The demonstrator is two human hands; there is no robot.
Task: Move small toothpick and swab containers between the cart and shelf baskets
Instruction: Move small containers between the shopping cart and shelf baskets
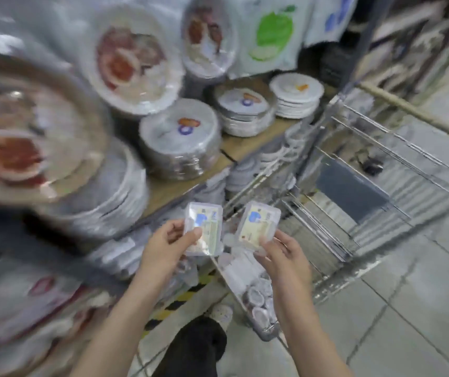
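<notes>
Your view is evenly lit from overhead, bright and cool, with only soft shadows. Motion blur smears most of it: the wrapped plates (24, 137) at the left edge are streaked and stretched, and the hanging bags (272, 36) up top are soft. Your hands (163, 246) and the two clear containers (204, 227) near the centre are sharper, though their labels stay unreadable. Glare flashes on the plastic wrap and on the wire cart (367, 164). Wide-angle distortion bends the shelf (179, 186) and the floor tiles (408, 308) towards the edges.

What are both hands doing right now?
Left hand: gripping a clear plastic box.
Right hand: gripping another clear plastic box.
</notes>
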